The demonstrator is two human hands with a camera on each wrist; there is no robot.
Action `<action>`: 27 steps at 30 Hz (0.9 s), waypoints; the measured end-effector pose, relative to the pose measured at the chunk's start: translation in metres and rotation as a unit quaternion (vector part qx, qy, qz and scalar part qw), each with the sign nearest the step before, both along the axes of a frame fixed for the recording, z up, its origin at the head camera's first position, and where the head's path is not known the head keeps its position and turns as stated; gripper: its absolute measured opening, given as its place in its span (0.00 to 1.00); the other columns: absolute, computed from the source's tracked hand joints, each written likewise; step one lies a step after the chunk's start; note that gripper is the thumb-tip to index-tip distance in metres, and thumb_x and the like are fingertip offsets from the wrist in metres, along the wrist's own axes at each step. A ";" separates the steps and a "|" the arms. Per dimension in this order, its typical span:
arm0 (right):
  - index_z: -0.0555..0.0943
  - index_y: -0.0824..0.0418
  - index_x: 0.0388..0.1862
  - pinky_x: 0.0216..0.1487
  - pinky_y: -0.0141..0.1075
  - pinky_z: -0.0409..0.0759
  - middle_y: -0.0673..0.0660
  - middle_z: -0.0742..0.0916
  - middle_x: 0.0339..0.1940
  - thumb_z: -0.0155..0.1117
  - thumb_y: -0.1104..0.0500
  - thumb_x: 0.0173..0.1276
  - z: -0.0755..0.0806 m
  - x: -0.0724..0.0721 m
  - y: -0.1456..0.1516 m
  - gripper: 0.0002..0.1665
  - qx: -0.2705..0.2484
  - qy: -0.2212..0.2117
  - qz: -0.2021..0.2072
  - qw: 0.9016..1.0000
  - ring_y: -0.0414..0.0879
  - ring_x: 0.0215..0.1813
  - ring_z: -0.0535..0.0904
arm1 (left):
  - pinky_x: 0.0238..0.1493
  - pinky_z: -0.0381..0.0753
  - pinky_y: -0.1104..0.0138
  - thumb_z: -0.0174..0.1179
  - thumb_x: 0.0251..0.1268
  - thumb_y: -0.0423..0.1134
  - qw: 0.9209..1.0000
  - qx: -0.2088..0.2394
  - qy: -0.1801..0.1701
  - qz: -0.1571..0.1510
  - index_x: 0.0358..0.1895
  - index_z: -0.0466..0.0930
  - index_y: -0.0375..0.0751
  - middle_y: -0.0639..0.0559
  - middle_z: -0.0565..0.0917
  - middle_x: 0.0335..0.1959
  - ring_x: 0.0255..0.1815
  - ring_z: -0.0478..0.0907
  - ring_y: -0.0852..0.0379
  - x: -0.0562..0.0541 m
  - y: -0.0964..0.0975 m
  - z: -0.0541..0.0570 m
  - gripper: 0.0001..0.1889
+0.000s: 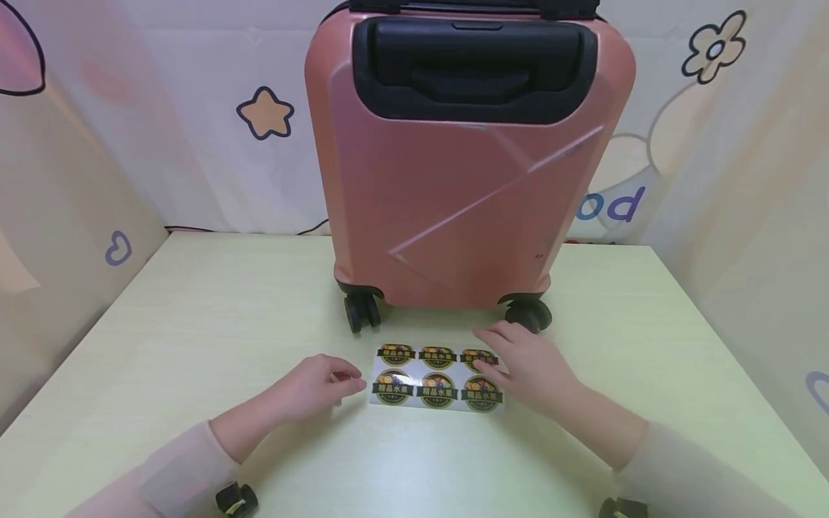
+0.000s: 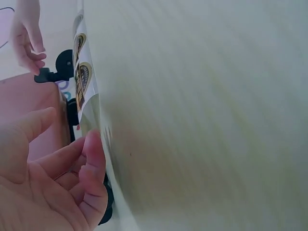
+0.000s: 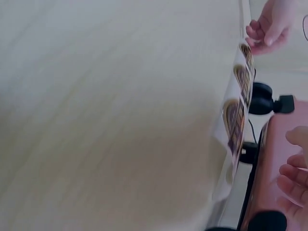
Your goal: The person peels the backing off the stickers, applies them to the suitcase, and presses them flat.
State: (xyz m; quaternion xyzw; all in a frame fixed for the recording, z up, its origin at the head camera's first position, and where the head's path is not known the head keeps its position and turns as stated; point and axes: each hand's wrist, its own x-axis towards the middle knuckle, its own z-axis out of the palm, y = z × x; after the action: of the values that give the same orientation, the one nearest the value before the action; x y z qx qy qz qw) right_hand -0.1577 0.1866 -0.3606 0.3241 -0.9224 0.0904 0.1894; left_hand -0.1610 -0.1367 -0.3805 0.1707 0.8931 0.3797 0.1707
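Observation:
A white sheet of stickers [image 1: 437, 389] lies on the table in front of an upright pink suitcase [image 1: 447, 194]. Its round labels are black and gold, with Chinese characters on a band. My left hand [image 1: 314, 388] is at the sheet's left edge, fingers loosely bent and thumb held apart from them. In the left wrist view the near end of the sheet [image 2: 83, 79] curls up close to those fingertips; whether they touch it I cannot tell. Over the sheet's right end hovers my right hand [image 1: 534, 367], fingers spread and gripping nothing. The right wrist view shows that end of the sheet [image 3: 235, 115] curving slightly.
The suitcase stands on black wheels [image 1: 361, 309] near the back of the pale table [image 1: 214, 309]. Behind and beside the table hang curtains [image 1: 214, 173] printed with a star, a flower and hearts. A thin black cable [image 1: 314, 228] runs along the back edge.

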 end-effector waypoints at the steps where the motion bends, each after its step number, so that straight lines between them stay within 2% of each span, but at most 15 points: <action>1: 0.80 0.64 0.49 0.39 0.39 0.79 0.55 0.82 0.41 0.70 0.53 0.56 -0.001 0.000 -0.003 0.24 0.001 0.000 0.007 1.000 0.48 0.42 0.78 | 0.31 0.74 0.65 0.58 0.63 0.46 1.000 0.004 -0.006 -0.001 0.48 0.80 0.33 0.53 0.81 0.31 0.23 0.77 0.59 0.000 0.000 0.000 0.19; 7: 0.81 0.63 0.46 0.38 0.35 0.77 0.52 0.82 0.38 0.69 0.53 0.56 -0.008 0.002 -0.020 0.21 -0.008 -0.003 0.048 0.999 0.43 0.37 0.78 | 0.29 0.74 0.65 0.60 0.62 0.43 0.999 0.013 -0.033 0.004 0.42 0.83 0.37 0.52 0.82 0.35 0.21 0.76 0.58 -0.004 0.001 -0.006 0.13; 9: 0.81 0.63 0.46 0.38 0.34 0.77 0.51 0.82 0.38 0.69 0.54 0.56 -0.007 0.003 -0.025 0.20 -0.013 -0.012 0.058 0.998 0.43 0.36 0.77 | 0.29 0.74 0.66 0.61 0.61 0.42 0.999 0.010 -0.040 0.006 0.39 0.83 0.38 0.53 0.82 0.33 0.21 0.76 0.58 -0.006 0.004 -0.008 0.10; 13: 0.81 0.61 0.47 0.36 0.33 0.77 0.51 0.82 0.39 0.69 0.53 0.57 -0.007 0.005 -0.037 0.21 -0.011 -0.047 0.059 0.997 0.41 0.34 0.76 | 0.26 0.74 0.67 0.64 0.58 0.40 0.999 0.008 -0.048 0.006 0.35 0.83 0.39 0.55 0.81 0.27 0.20 0.75 0.59 -0.009 0.011 -0.009 0.08; 21: 0.81 0.59 0.49 0.40 0.37 0.79 0.51 0.82 0.42 0.66 0.50 0.60 -0.011 0.009 -0.053 0.21 0.016 -0.097 0.052 0.994 0.43 0.40 0.79 | 0.23 0.69 0.68 0.65 0.55 0.37 0.999 0.024 -0.049 -0.006 0.31 0.78 0.36 0.54 0.77 0.19 0.18 0.74 0.60 -0.007 0.019 -0.008 0.08; 27: 0.81 0.59 0.50 0.38 0.35 0.78 0.51 0.82 0.42 0.65 0.49 0.61 -0.012 0.012 -0.057 0.21 0.011 -0.123 0.052 0.991 0.43 0.40 0.78 | 0.21 0.70 0.68 0.62 0.59 0.36 0.992 0.082 -0.099 0.006 0.31 0.74 0.37 0.51 0.77 0.21 0.23 0.75 0.58 -0.007 0.020 -0.007 0.07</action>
State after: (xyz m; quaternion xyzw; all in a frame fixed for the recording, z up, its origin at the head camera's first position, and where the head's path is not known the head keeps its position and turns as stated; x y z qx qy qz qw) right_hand -0.1456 0.1298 -0.3723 0.3603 -0.9214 0.1296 0.0660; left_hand -0.1679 -0.1168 -0.3873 0.1401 0.8389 0.4674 0.2412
